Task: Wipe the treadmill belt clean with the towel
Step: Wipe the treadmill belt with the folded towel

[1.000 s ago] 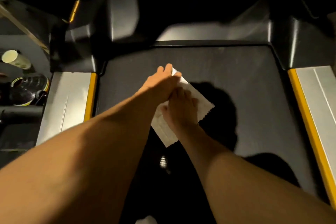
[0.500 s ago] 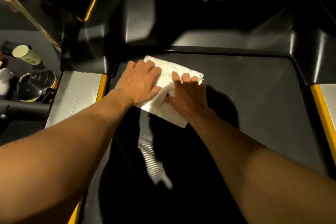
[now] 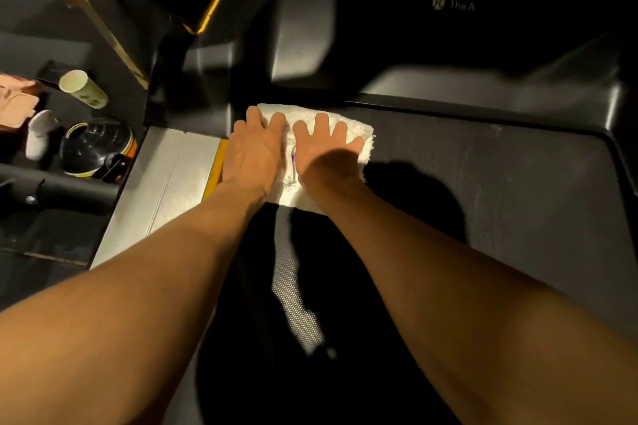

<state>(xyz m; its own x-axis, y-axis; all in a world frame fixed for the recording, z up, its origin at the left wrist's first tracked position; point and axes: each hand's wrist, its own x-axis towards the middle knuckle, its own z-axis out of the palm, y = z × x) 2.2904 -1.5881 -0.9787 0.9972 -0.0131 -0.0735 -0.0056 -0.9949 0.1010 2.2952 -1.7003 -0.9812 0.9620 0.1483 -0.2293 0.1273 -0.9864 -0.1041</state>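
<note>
Pressing the white towel [image 3: 357, 130] flat on the treadmill belt [image 3: 483, 203] is the step in hand. Both hands lie on it side by side. The left hand [image 3: 253, 152] covers the towel's left part, close to the yellow strip [image 3: 215, 171] that edges the silver side rail [image 3: 165, 183]. The right hand [image 3: 322, 148] covers the right part, its fingers spread and straight. Neither grip is closed: palms and straight fingers bear down on the cloth without pinching it. The towel sits at the belt's far left corner, its far edge just beside the black motor cover [image 3: 448, 45]. To wipe well from here, the pressure should, I judge, be even across both palms, so that the cloth drags as one sheet instead of bunching in the narrow gap between the hands, where a fold seems to stand up. Most of the belt lies to the right and back toward the person, so long overlapping strokes from this corner look like the sound choice, each one lapping a little over the last. The textured belt may catch the terry and roll its leading edge under, and flat fingertips near that edge would help hold it down. The near part of the belt is deep in the arms' shadow, so how dirty it is there cannot be told.
</note>
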